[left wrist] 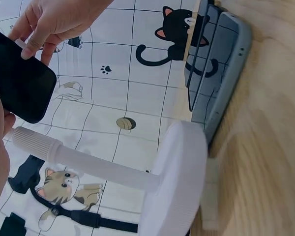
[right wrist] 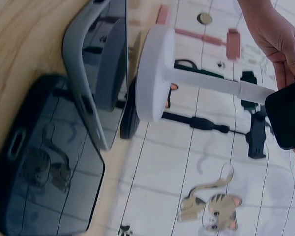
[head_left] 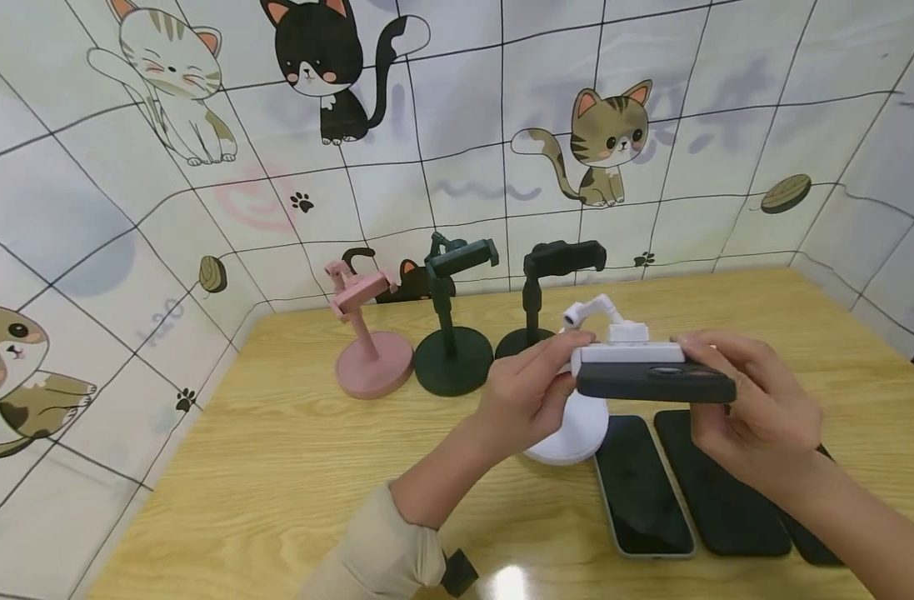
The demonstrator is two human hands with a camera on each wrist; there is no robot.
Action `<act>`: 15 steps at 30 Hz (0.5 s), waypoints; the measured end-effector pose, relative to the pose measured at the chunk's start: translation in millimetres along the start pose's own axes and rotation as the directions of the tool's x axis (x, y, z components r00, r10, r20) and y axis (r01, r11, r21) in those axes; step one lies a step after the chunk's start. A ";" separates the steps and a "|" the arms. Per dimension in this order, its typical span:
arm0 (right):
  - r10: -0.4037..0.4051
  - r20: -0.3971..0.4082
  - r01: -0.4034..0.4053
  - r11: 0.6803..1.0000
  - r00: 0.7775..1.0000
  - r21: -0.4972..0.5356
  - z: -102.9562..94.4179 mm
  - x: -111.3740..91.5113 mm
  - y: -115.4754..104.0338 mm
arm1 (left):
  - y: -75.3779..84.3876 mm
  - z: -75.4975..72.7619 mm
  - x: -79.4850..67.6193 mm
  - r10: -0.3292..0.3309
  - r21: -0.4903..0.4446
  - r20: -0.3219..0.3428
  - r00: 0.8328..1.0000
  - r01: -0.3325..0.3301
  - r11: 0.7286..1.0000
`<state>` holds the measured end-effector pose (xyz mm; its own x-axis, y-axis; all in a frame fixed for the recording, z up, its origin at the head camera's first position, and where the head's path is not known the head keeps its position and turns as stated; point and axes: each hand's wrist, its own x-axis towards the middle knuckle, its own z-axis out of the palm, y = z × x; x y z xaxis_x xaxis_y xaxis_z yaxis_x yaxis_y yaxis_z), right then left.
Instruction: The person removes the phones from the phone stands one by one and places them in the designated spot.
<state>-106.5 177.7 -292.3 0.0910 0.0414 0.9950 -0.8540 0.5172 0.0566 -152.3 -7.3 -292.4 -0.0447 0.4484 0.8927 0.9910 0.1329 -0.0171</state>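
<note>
A white phone stand [head_left: 565,429] stands on the table, its clamp [head_left: 629,353] raised between both hands. A black phone [head_left: 655,382] lies against the clamp, seen edge-on from above. My left hand [head_left: 527,392] holds the left end of the clamp by the phone. With my right hand [head_left: 760,404] I grip the phone's right end, a finger touching the clamp. In the left wrist view the right thumb lies near a white clamp end [left wrist: 20,43] at the edge of the phone [left wrist: 27,81]. The fingers behind the phone are partly hidden.
Behind stand a pink phone stand [head_left: 374,364], a dark green one [head_left: 454,360] and a black one [head_left: 531,296]. Near the right forearm lie a grey-edged phone [head_left: 642,487], a black phone [head_left: 719,492] and another partly covered phone [head_left: 812,533]. A cat-patterned cloth [head_left: 457,183] hangs around the table.
</note>
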 end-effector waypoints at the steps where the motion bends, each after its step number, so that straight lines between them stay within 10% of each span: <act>1: -0.006 0.020 0.005 1.000 1.000 0.013 1.3 0.1 -1.6 | 1.3 -3.5 -2.7 0.008 0.004 0.002 1.000 -0.008 1.000; 15: -0.052 0.181 0.022 0.986 0.982 0.168 14.9 2.3 -22.3 | 12.2 -26.5 -30.0 0.077 0.058 -0.073 0.994 -0.073 0.996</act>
<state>-94.8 153.5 -290.1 0.0412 -0.1414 0.9891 -0.9257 0.3672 0.0911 -135.5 -42.5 -307.4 0.0410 0.3912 0.9194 0.9826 0.1512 -0.1082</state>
